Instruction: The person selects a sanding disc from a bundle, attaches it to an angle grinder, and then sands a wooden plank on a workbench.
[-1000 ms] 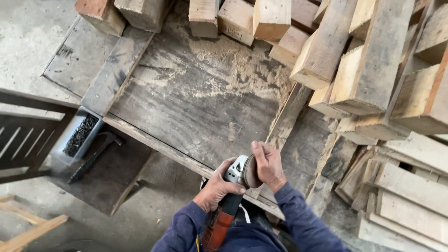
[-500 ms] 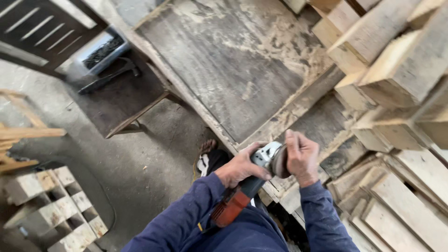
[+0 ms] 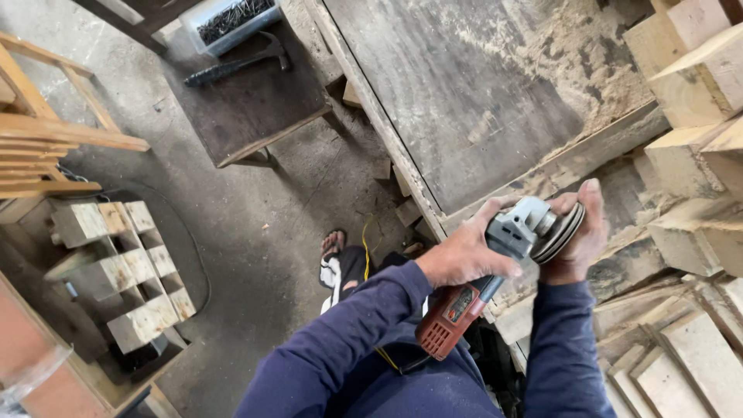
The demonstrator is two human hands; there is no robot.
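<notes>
I hold an angle grinder (image 3: 495, 267) with a grey head and an orange-red body in front of me, its body pointing down toward my lap. My left hand (image 3: 464, 251) wraps around the grey head. My right hand (image 3: 579, 232) is cupped over the round disc (image 3: 560, 232) at the tool's tip, fingers pressed on its rim. Both arms wear dark blue sleeves. A yellow cord (image 3: 370, 255) runs down by my leg. The tool hangs just off the near edge of a dusty grey workbench (image 3: 464, 101).
Pale wooden blocks (image 3: 696, 85) are stacked at the right. A low dark table (image 3: 255, 101) carries a hammer (image 3: 236, 66) and a tray of nails (image 3: 228, 19). Stacked timber offcuts (image 3: 124, 271) and wooden slats (image 3: 46, 139) stand at left. My sandalled foot (image 3: 334, 251) rests on the concrete floor.
My view has swung left and down, bringing the floor and the left-hand timber stacks into sight. Both hands stay on the grinder, which has moved nearer and turned, the right hand still on the disc.
</notes>
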